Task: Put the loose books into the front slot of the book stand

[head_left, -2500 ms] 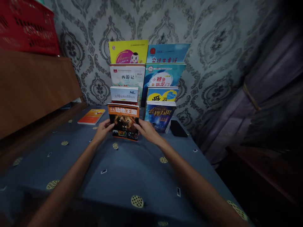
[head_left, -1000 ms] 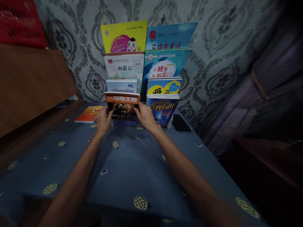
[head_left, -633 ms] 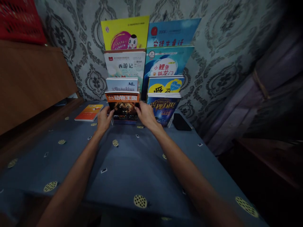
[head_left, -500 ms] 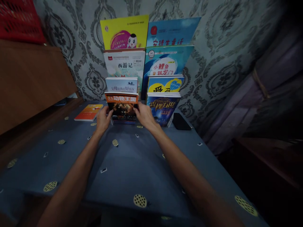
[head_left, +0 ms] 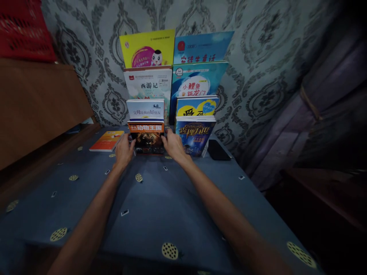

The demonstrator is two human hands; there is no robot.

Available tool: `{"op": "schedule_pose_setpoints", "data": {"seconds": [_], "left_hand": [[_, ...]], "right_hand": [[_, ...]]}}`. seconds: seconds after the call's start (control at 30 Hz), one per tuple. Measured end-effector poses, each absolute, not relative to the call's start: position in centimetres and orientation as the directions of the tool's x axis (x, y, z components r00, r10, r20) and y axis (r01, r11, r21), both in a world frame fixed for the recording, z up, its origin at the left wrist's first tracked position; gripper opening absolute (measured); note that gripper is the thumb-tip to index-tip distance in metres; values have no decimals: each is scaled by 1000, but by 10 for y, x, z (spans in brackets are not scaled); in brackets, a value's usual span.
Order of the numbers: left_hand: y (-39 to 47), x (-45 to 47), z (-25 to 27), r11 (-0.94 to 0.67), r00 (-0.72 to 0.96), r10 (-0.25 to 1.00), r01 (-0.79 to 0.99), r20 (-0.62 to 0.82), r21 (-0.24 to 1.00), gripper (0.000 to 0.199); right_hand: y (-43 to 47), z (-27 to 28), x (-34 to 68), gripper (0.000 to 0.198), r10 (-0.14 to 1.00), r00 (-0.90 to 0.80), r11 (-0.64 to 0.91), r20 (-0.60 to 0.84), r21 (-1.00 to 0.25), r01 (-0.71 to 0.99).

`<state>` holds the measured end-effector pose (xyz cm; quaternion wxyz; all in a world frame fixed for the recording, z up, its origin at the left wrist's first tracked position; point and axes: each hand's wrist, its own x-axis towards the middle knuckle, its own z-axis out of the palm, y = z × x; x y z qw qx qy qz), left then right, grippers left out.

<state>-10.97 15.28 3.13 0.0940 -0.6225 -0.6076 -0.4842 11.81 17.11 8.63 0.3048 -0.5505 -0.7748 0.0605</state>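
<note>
An orange-and-black book (head_left: 147, 139) with a lion's face on its cover stands upright at the front of the left stack. My left hand (head_left: 124, 149) grips its left edge, with the thumb toward the cover. On the opposite edge my right hand (head_left: 174, 145) holds it, the thumb at the front and the other fingers partly hidden behind. Right behind it stands a pale blue-and-white book (head_left: 146, 109). Farther back rise a white book (head_left: 148, 84) and a tall yellow book (head_left: 147, 47). A dark blue book (head_left: 193, 135) fronts the stack just right of my right hand.
Behind the dark blue book stand a yellow-and-blue book (head_left: 196, 107), a teal book (head_left: 197, 78) and a tall blue book (head_left: 202, 46). An orange book (head_left: 106, 141) lies flat at left, a black flat object (head_left: 218, 150) at right. A wooden cabinet (head_left: 40, 110) carries a red basket (head_left: 25, 32).
The lion book sits slightly lower against the book behind it, and more of that book's cover shows. Both hands stay at its edges. The whole view has shifted a little.
</note>
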Motion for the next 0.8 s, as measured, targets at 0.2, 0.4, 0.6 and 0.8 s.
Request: {"op": "schedule_pose_setpoints", "data": {"seconds": [0.2,0.4,0.6,0.8], "left_hand": [[149,-103,38,-92,-205,717,919,666,383,24],[146,-99,43,-59,-197,732,935,652,349,22],[153,-100,42,-111,-213,716,905,665,410,21],[160,-103,39,-197,-219,677,865,702,460,20]], "right_hand": [[171,88,119,27,893,-236,393,383,-407,824],[167,95,119,29,909,-248,374,334,-395,839],[166,95,118,35,922,-220,347,319,-429,834],[165,96,117,35,932,-217,329,290,-424,844]]}}
